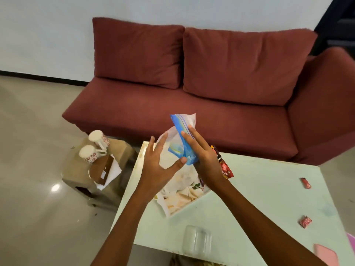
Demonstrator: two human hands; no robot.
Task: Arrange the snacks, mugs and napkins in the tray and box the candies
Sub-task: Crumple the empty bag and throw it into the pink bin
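Note:
Above the far left of the pale table [259,198] I hold a blue and white snack packet [183,135] upright between both hands. My left hand [159,167] cups its white side, thumb under the lower edge. My right hand [203,156] lies with straight fingers against its blue side. Beneath them sits a floral tray [184,198]. A red sachet [225,167] pokes out behind my right wrist. Two red candies [305,182] [305,221] lie on the table's right part. A clear plastic box [196,240] stands at the near edge.
Left of the table, a low brown stool [80,169] carries two white mugs with red flowers [99,139] [89,154], a brown box [102,169] and white napkins [115,169]. A maroon sofa [192,93] fills the far side. Pink items [326,254] sit at the table's near right corner.

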